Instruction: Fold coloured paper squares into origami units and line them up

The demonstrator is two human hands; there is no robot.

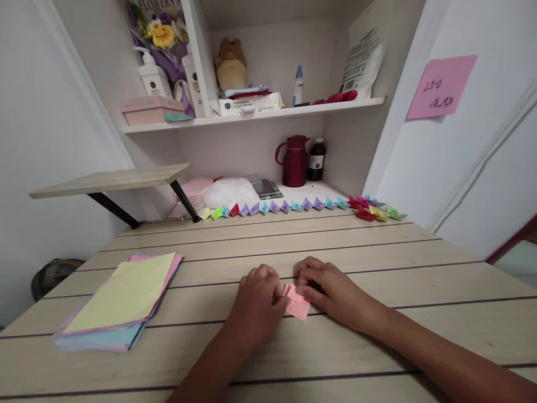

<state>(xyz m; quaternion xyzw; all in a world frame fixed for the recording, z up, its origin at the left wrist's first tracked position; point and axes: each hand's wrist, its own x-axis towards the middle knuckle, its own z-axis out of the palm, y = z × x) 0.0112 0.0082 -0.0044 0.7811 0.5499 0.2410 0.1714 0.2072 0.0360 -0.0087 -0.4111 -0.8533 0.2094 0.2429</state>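
Note:
A small pink folded paper (297, 307) lies on the wooden tabletop between my hands. My left hand (258, 305) is closed with curled fingers, its thumb at the paper's left edge. Over the upper right edge of the same paper, my right hand (329, 288) is closed too, thumb pressed on it and fingers bent behind. The fingertips partly hide the top of the paper. To the left lies a stack of coloured paper sheets (126, 291) with a yellow one on top. Along the back of the table runs a row of small folded paper boats (286, 206) in several colours.
More boats cluster around a red boat (366, 213) at the back right. A small raised shelf (113, 180) on black legs stands back left. Behind the row are a clear plastic bag (230, 193), a red jug (295, 162) and a dark bottle (316, 160).

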